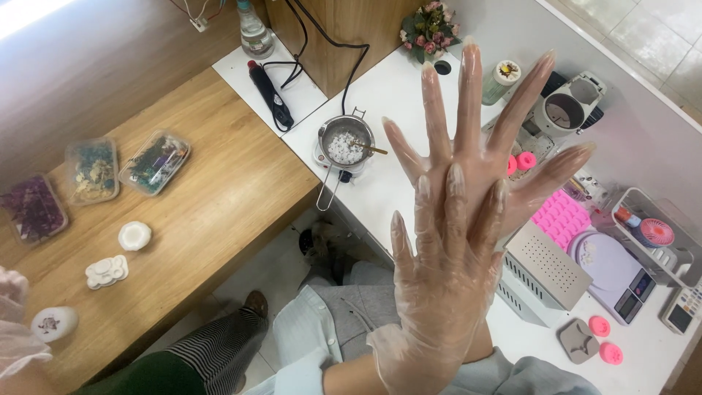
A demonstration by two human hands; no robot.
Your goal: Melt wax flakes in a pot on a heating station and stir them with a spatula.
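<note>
**Two gloved hands raised flat above the white table**

Both of the person's hands are lifted in front of the camera, each in a thin clear plastic glove. The nearer hand [446, 256] overlaps the farther hand [486, 139], back toward the camera, and I cannot tell for certain which is left and which is right. Fingers on both are spread straight and wide; neither grip is closed and neither has hold of anything. The nearer hand's fingertips [455, 175] lie across the farther hand's palm area, so the two gloves touch.

Taking the small metal melting pot [346, 143] as landmark: it stands on the white table [387, 95], well left of the raised hands and below them in the scene, untouched. It holds white pellets and a stick, its long handle pointing toward the person. Behind it, a black corded tool [269, 95] and a clear bottle [254, 29]. To its right, partly hidden by the hands, lie a pink silicone mould [561, 217], a perforated white box [548, 267] and a round digital scale [613, 269]. Far left of the pot, on the wooden table [212, 197], sit three clear trays of dried flowers [91, 170] and white cast pieces [134, 235]. Another person's gloved hand [14, 322] shows at the left edge.
</note>
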